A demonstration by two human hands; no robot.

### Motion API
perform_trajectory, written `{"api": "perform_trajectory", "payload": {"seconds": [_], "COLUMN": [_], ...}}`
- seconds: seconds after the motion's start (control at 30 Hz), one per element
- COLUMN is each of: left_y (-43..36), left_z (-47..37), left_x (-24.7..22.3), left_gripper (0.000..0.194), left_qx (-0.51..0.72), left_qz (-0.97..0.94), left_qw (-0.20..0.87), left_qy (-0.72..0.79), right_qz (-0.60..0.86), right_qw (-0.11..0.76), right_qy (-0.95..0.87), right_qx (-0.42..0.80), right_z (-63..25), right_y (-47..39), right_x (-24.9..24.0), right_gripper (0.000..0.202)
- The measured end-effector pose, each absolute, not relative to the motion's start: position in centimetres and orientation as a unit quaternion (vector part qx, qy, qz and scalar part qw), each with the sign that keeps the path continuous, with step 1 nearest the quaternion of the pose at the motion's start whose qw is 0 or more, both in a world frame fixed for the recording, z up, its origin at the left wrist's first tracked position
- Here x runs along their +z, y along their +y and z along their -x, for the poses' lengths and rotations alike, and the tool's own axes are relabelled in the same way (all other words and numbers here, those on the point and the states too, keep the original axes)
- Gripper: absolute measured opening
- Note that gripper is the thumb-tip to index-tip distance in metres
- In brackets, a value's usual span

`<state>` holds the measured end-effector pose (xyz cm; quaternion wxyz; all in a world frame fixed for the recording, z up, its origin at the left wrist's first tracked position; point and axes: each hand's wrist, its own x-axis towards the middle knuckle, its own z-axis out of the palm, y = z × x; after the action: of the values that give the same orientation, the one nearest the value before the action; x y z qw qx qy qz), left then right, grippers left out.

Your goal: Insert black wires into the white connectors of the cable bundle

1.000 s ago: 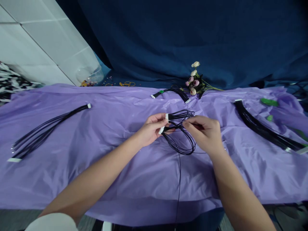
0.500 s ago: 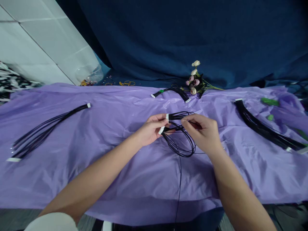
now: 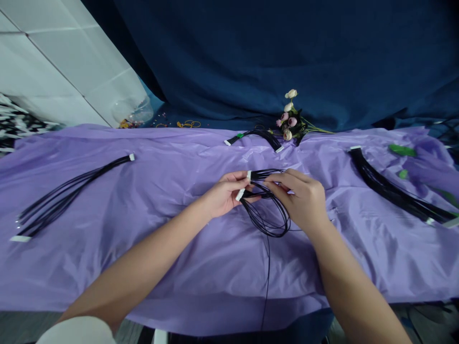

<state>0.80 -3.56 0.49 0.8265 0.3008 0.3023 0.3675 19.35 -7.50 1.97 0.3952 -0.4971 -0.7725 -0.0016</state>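
Near the middle of the purple cloth, my left hand [image 3: 224, 193] is closed on a black cable bundle [image 3: 283, 222] by its white connectors, one above the other. My right hand [image 3: 304, 196] pinches the black wires just right of the upper connector. The wires loop down between the hands, and one thin strand hangs toward the front edge. Some wires are hidden behind my right fingers.
On the purple cloth [image 3: 143, 267] lie a cable bundle [image 3: 77, 188] at left, a short one [image 3: 260, 133] behind the hands and a thick one [image 3: 387, 191] at right. Artificial flowers [image 3: 291, 122] rest at the back edge.
My right hand has moved slightly left along the wires, toward the upper connector. The loop hangs a little lower. My left hand has hardly moved.
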Motion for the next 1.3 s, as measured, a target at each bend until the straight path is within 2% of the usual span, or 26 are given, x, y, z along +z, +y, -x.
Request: {"api": "perform_trajectory", "payload": {"seconds": [0.27, 0.57, 0.8, 1.1, 1.3], "left_y": [-3.67, -3.83, -3.89, -3.92, -3.44], "left_z": [-0.98, -1.09, -0.97, -0.87, -0.49], "left_x": [0.31, 0.65, 0.88, 0.87, 0.99], "left_gripper": [0.013, 0.014, 0.016, 0.018, 0.012], "left_qx": [0.381, 0.386, 0.370, 0.365, 0.411], "left_qz": [-0.302, -0.314, -0.319, -0.330, -0.302], "left_qw": [0.818, 0.808, 0.819, 0.815, 0.812], "left_qy": [0.308, 0.315, 0.301, 0.305, 0.283], "right_qz": [0.507, 0.525, 0.496, 0.460, 0.430], "right_qw": [0.359, 0.366, 0.432, 0.482, 0.557], "right_qy": [-0.782, -0.767, -0.753, -0.745, -0.691], "right_qx": [-0.052, -0.049, -0.004, -0.020, -0.162], "right_z": [-19.05, -18.76, -19.03, -19.12, -19.24], "right_y": [-7.66, -7.78, -7.46, -7.28, -7.69], "right_x": [1.98, 1.90, 1.83, 2.39, 2.64], "right_gripper": [0.016, 0.015, 0.015, 0.008, 0.017]}}
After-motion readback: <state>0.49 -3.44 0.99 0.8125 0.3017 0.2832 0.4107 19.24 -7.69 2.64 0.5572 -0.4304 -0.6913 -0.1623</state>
